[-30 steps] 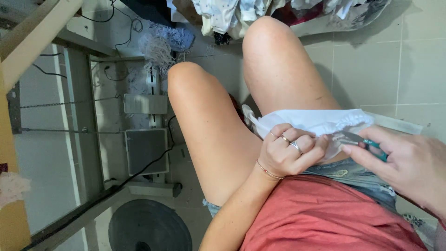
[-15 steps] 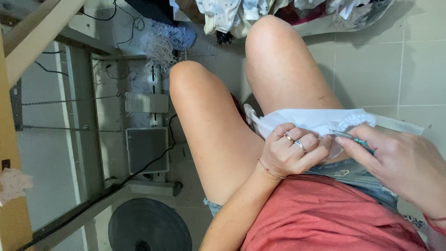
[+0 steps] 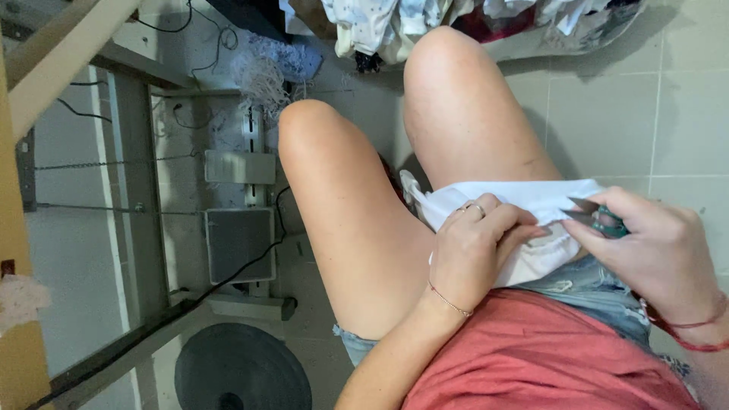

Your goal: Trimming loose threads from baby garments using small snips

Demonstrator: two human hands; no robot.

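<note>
currently, centre right of frame: white fabric (image 3: 531,228) draped over the lap, left hand (image 3: 478,250) pinching its folded edge, right hand (image 3: 653,254) grasping small green-handled snips (image 3: 600,216) at that edge; trimming apparently underway, extent done indeterminable

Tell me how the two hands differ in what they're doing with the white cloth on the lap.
The left hand pinches the white cloth itself between its fingers; the right hand holds small green-handled snips at the cloth's edge. The left hand wears rings and a thin bracelet; the right wrist has a red cord. The left hand's fingers curl under; the right hand's reach leftward. Both rest over the lap, close together.
</note>
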